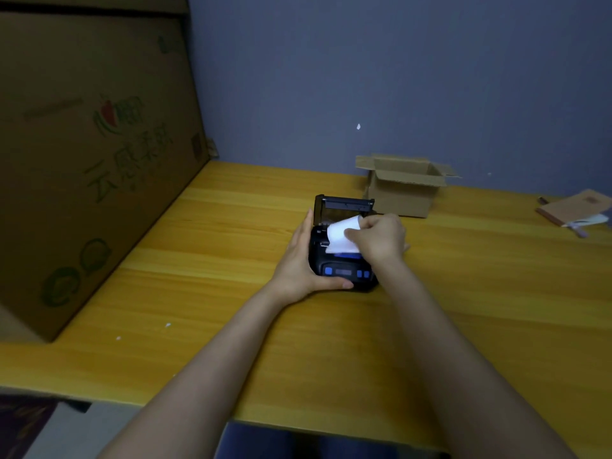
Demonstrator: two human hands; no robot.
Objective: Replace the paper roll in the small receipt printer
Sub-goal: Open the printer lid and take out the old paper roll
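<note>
Your left hand (299, 260) cupped the printer (342, 256) from its left side, fingers wrapped around the body, thumb along the near edge. Printer sat mid-bench (198, 276), lid (344, 207) flipped up toward the far edge. Your right hand (377, 238) was over the open bay, fingers pinched on the white paper (337, 235) sticking out of it. Small open carton (405, 190) stood just behind the printer at the far edge; notebook (576, 207) lay toward the far right corner.

dim light. plain blue-grey wall (397, 77) behind yellow wood-grain bench (198, 293). large printed cardboard box (92, 160) at left, small open carton (404, 187) against wall, notebook (576, 207) far right.
</note>
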